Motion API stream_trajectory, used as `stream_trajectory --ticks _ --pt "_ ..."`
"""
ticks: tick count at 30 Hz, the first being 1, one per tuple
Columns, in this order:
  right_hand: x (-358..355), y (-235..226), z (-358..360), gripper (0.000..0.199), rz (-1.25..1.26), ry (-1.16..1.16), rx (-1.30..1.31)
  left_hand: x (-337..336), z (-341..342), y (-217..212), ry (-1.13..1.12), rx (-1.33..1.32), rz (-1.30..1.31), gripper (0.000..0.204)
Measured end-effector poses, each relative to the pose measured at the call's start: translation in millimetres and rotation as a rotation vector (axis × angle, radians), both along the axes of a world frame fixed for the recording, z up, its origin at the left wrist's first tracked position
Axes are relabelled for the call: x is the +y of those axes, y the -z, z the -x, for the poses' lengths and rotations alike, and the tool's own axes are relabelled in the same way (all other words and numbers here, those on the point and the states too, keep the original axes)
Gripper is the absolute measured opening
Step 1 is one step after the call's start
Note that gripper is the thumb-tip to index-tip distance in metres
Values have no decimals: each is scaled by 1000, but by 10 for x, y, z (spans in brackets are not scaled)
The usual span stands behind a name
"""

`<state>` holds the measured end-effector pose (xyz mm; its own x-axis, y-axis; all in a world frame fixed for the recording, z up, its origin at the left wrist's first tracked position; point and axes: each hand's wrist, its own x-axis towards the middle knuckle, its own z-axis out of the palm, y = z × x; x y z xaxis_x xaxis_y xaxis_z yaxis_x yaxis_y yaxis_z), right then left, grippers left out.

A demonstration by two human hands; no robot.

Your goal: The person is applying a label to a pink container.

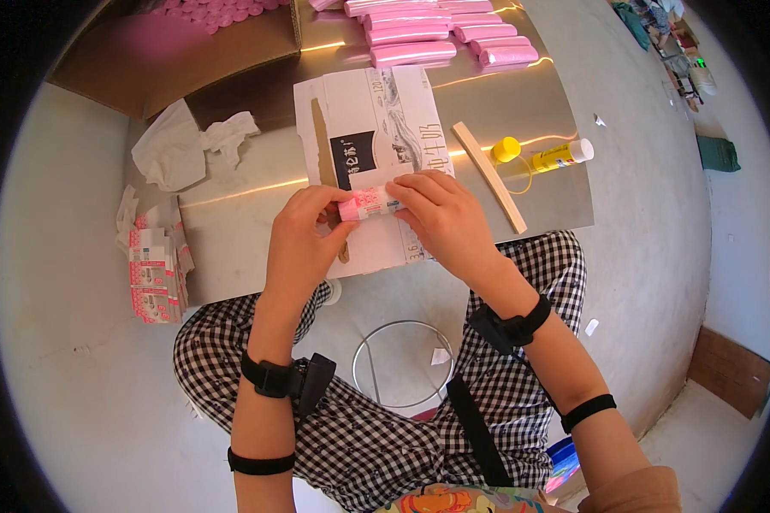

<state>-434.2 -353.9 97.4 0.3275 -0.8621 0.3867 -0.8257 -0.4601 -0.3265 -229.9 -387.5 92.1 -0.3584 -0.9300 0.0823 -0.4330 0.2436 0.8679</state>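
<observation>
The left hand, palm inward, pinches the roll at its left end; the right hand, knuckles up, grasps its right end above the cardboard.

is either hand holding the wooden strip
No, the left hand and right hand hold a pink-and-white roll, while the wooden strip lies on the metal table.

A metal table bears pink rolls; flat cardboard; a wooden strip; crumpled paper.

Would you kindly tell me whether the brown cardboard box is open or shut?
Open: pink rolls show inside the cardboard box.
</observation>
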Motion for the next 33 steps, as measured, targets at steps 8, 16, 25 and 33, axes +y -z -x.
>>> stream_trajectory --ticks 8,16,25,33 --pt "2 -1 8 31 3 3 -7 -8 -1 -20 -10 17 -35 30" --pt "4 -6 3 29 14 7 -15 -11 -7 -16 -4 52 -66 29" --pt "-25 -41 3 27 14 4 12 55 156 -46 -11 -8 262 36" --pt "-33 -39 134 43 -157 -35 -184 69 251 60 53 -144 390 30"
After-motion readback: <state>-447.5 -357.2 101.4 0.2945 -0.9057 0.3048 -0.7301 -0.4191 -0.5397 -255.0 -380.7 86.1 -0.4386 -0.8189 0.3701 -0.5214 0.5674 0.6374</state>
